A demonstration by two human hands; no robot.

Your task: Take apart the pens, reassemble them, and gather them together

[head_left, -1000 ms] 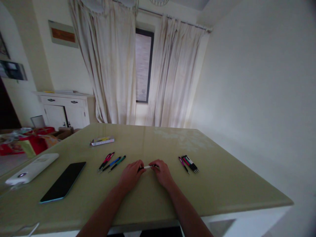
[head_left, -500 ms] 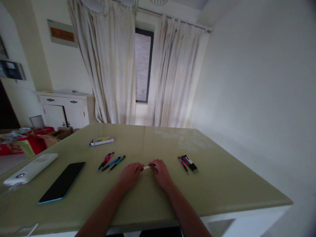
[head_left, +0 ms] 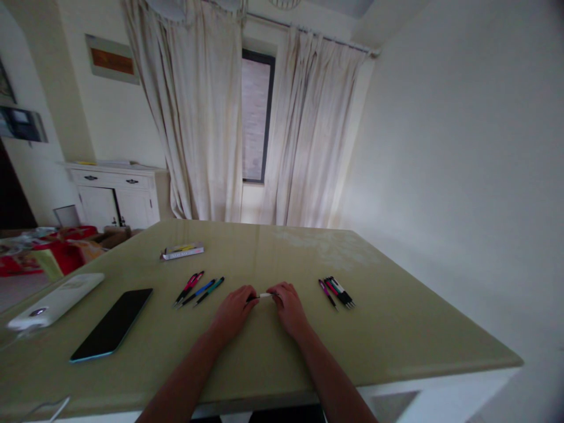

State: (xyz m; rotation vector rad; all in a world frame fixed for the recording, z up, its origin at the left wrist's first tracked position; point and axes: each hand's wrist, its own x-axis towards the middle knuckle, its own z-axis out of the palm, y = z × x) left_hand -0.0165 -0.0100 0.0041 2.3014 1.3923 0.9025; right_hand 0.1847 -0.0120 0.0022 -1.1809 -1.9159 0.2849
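Observation:
Between my two hands lies a white pen [head_left: 265,295] with a dark grip, held level just over the table. My left hand [head_left: 234,306] is closed around its dark end. My right hand [head_left: 288,305] pinches the other end, and the fingers cover that tip. To the left of my hands lie several pens: pink ones [head_left: 191,286], a blue pen [head_left: 199,292] and a green pen [head_left: 210,291]. On the right, a purple pen [head_left: 327,293] rests beside a bunch of pens [head_left: 341,292] with white and dark barrels.
A phone [head_left: 112,324] and a white oblong device [head_left: 56,301] with a cable lie on the left of the greenish table [head_left: 273,364]. Farther back is a clear-and-white pen package [head_left: 182,252]. A wall [head_left: 462,176] rises along the table's right side.
Both hands have shifted slightly away from me with the pen. The left fingers now sit differently around its dark end. The pens on the table have stayed put.

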